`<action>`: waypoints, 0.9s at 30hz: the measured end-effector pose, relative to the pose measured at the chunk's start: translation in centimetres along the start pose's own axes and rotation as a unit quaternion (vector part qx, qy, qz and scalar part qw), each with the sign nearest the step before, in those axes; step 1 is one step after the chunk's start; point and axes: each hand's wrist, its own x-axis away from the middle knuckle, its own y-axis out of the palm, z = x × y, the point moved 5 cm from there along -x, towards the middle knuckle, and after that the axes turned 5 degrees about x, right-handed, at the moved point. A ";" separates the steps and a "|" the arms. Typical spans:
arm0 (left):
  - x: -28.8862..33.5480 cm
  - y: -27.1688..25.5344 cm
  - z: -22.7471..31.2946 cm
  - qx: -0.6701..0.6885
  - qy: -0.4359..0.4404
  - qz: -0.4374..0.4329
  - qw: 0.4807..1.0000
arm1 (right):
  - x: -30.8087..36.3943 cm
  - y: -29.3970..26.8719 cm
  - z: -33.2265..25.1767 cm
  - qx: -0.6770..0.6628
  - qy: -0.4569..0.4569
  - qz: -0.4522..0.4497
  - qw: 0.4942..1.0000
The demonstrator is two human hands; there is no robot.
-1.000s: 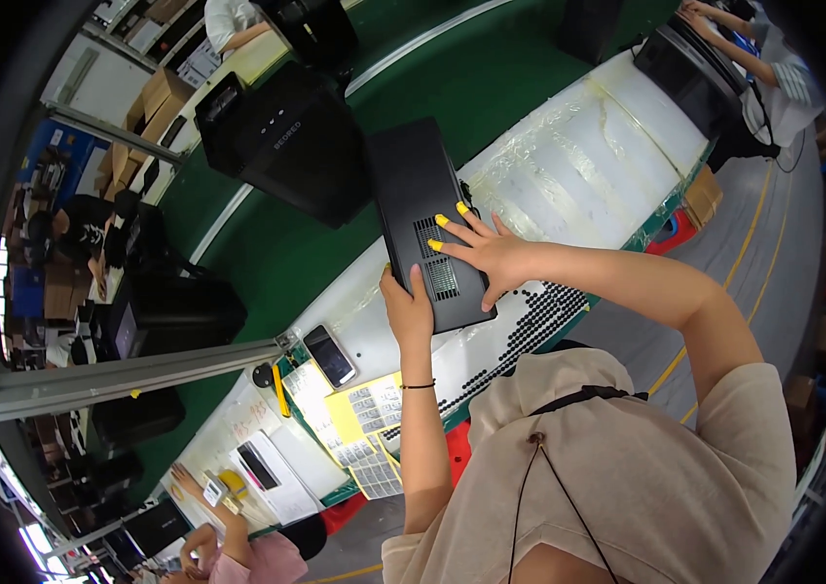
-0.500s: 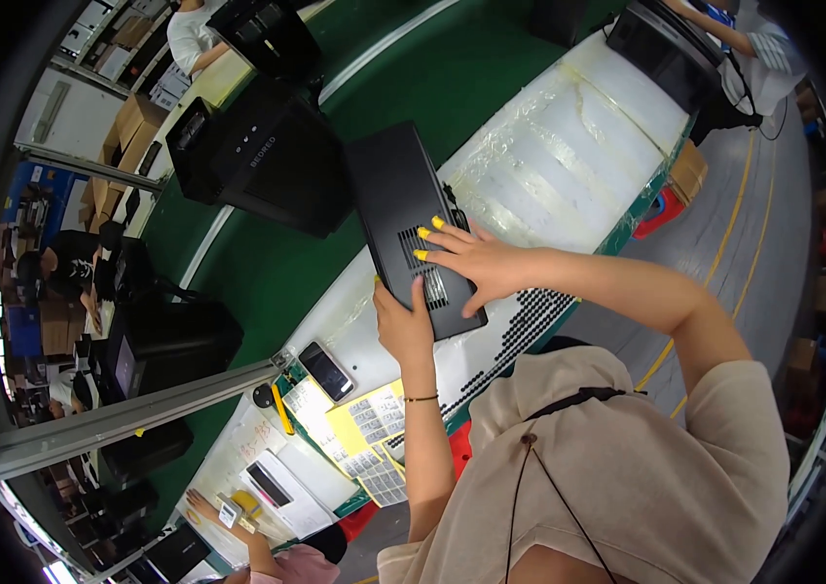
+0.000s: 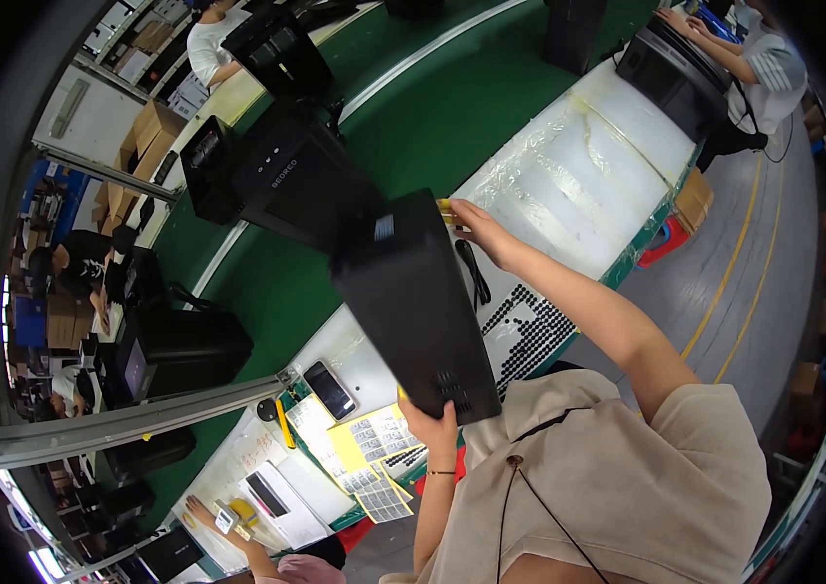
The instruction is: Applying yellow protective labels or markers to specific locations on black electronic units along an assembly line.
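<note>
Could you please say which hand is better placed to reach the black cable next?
Probably the right hand: it touches the black case close to the cable, while the left hand holds the case's near end.

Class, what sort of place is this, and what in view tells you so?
Probably a factory assembly line: several similar black cases stand along a long green surface, small black discs lie in rows on the workbench, and other people are stationed nearby.
</note>
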 end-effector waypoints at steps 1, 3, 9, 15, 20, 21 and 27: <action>1.2 -0.2 -0.6 0.026 0.011 -0.013 1.000 | 0.1 0.9 -0.9 -0.001 0.003 -0.013 1.000; 3.2 -1.0 -1.0 0.054 0.023 -0.027 0.998 | 1.0 3.5 -3.0 -0.070 0.009 -0.136 0.988; 3.3 -2.8 1.6 0.176 0.010 0.162 0.971 | 4.9 9.8 -12.3 0.232 -0.249 -0.241 0.909; 3.1 -3.0 3.7 0.120 0.074 0.151 0.978 | 14.9 17.4 -13.0 0.446 -0.567 -0.360 0.591; 4.4 -2.7 3.0 0.122 0.100 0.157 0.975 | 15.7 19.1 -11.6 0.479 -0.434 -0.494 0.581; 4.6 -2.7 2.9 0.122 0.107 0.158 0.974 | 15.7 18.6 -11.3 0.500 -0.419 -0.491 0.577; 4.9 -3.5 2.7 0.163 0.109 0.139 0.971 | 17.5 7.5 -14.9 0.390 -0.538 -0.088 0.743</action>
